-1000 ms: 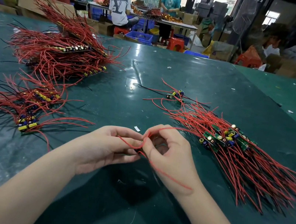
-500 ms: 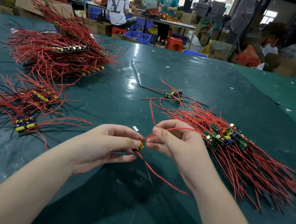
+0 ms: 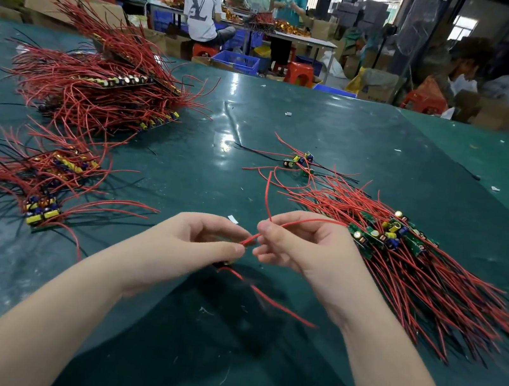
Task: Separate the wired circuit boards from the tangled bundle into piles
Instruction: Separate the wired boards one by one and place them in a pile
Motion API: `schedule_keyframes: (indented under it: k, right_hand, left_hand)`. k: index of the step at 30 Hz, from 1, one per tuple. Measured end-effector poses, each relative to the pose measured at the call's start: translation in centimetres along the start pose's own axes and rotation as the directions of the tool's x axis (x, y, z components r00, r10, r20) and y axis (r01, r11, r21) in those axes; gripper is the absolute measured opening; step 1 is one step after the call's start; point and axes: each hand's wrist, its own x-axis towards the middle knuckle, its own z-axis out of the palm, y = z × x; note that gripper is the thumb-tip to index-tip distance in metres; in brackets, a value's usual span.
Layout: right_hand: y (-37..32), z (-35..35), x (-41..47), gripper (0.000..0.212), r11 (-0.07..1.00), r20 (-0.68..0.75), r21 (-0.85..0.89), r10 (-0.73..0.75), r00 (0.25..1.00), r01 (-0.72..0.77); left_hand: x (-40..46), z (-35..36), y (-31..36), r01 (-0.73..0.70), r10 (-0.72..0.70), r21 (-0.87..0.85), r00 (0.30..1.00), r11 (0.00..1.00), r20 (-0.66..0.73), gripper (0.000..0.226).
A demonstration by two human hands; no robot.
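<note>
Red insulated wire [image 3: 295, 224] runs between both hands at centre near, just above the dark green glossy table mat [image 3: 223, 338]. Left hand [image 3: 192, 243] grips a small wired circuit board [image 3: 224, 263], mostly hidden under its curled fingers, with a second red lead trailing out toward near right. Right hand [image 3: 301, 243] pinches the red wire between thumb and forefinger, fingertips almost meeting the left hand's. Right of the hands lies the tangled bundle of green circuit boards with long red wires [image 3: 403, 256], its wires fanning to near right. Just beyond it, a few loose boards with red and black leads [image 3: 299, 163] sit apart. Left near: a small pile of boards with yellow and blue parts [image 3: 47, 190]. Left far: a big heaped pile of red-wired boards [image 3: 102, 92]. Small white scraps dot the mat. Background: people at work tables, blue plastic crates [image 3: 235, 61], red stools [image 3: 298, 73], cardboard boxes.
</note>
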Motion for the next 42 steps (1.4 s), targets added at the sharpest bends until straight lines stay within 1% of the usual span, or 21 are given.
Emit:
schedule_keyframes:
  k: [2, 4, 6, 7, 9, 11, 15, 17, 20, 26, 31, 34, 36, 37, 40, 42]
  right_hand:
    - [0.0, 0.2, -0.1, 0.009, 1.000, 0.037, 0.010, 0.005, 0.999, -0.005]
    - [0.1, 0.3, -0.1, 0.010, 1.000, 0.025, 0.018, 0.005, 1.000, -0.006]
    - [0.1, 0.4, -0.1, 0.005, 0.999, -0.002, 0.043, 0.014, 1.000, -0.014]
    - [0.1, 0.5, -0.1, 0.003, 0.997, -0.013, 0.069, 0.021, 1.000, -0.020]
    - [0.2, 0.6, 0.0, 0.008, 0.990, -0.022, 0.132, 0.042, 0.999, -0.038]
    - [0.4, 0.8, 0.0, 0.009, 0.978, -0.019, 0.198, 0.070, 0.997, -0.065]
    - [0.4, 1.2, 0.0, 0.015, 0.928, -0.019, 0.349, 0.145, 0.989, -0.129]
    - [0.4, 1.5, 0.0, 0.018, 0.903, -0.021, 0.395, 0.192, 0.981, -0.168]
    - [0.6, 1.8, -0.1, 0.019, 0.887, -0.023, 0.411, 0.243, 0.970, -0.212]
    - [0.6, 1.8, 0.1, 0.017, 0.870, -0.064, 0.432, 0.293, 0.954, -0.239]
    - [0.4, 1.8, 0.1, 0.016, 0.830, 0.008, 0.473, 0.331, 0.944, -0.295]
    - [0.3, 1.8, 0.0, 0.015, 0.779, 0.052, 0.534, 0.358, 0.932, -0.329]
    - [0.2, 1.8, 0.0, 0.015, 0.747, 0.097, 0.574, 0.345, 0.933, -0.336]
    - [0.1, 1.8, -0.1, 0.016, 0.748, 0.116, 0.577, 0.322, 0.940, -0.328]
    - [0.0, 1.6, -0.1, 0.016, 0.826, 0.114, 0.503, 0.227, 0.967, -0.253]
    - [-0.1, 1.4, 0.0, 0.013, 0.860, 0.078, 0.470, 0.185, 0.980, -0.200]
  left_hand:
    - [-0.1, 0.2, 0.1, -0.078, 0.080, 0.047, 0.996, 0.996, -0.027, 0.015]
    - [-0.1, 0.2, 0.2, -0.115, 0.119, 0.068, 0.992, 0.991, -0.050, 0.020]
    - [0.0, 0.1, 0.1, -0.134, 0.138, 0.073, 0.989, 0.988, -0.059, 0.023]
    - [0.1, 0.1, 0.0, -0.141, 0.145, 0.076, 0.988, 0.987, -0.060, 0.024]
    - [0.1, 0.1, 0.0, -0.156, 0.161, 0.083, 0.985, 0.984, -0.060, 0.026]
    - [0.1, 0.1, 0.0, -0.171, 0.176, 0.076, 0.982, 0.982, -0.071, 0.022]
    - [0.1, 0.1, 0.0, -0.195, 0.200, 0.057, 0.974, 0.979, -0.103, 0.019]
    - [0.0, 0.1, 0.1, -0.209, 0.214, 0.054, 0.971, 0.976, -0.110, 0.020]
    - [0.0, 0.0, 0.2, -0.224, 0.229, 0.062, 0.967, 0.973, -0.113, 0.020]
    - [0.1, 0.2, 0.2, -0.219, 0.225, 0.060, 0.966, 0.974, -0.127, 0.020]
    - [0.1, 0.1, 0.4, -0.233, 0.239, 0.055, 0.959, 0.971, -0.154, 0.020]
    - [0.1, 0.2, 0.4, -0.245, 0.251, 0.057, 0.956, 0.968, -0.149, 0.020]
    - [0.0, 0.0, 0.5, -0.251, 0.252, 0.021, 0.959, 0.968, -0.132, 0.023]
    - [0.0, -0.1, 0.5, -0.251, 0.249, -0.004, 0.961, 0.968, -0.117, 0.023]
    - [-0.2, -0.3, 0.8, -0.244, 0.241, -0.030, 0.969, 0.969, -0.060, 0.016]
    - [-0.3, -0.3, 0.8, -0.232, 0.231, -0.011, 0.971, 0.973, -0.062, 0.015]
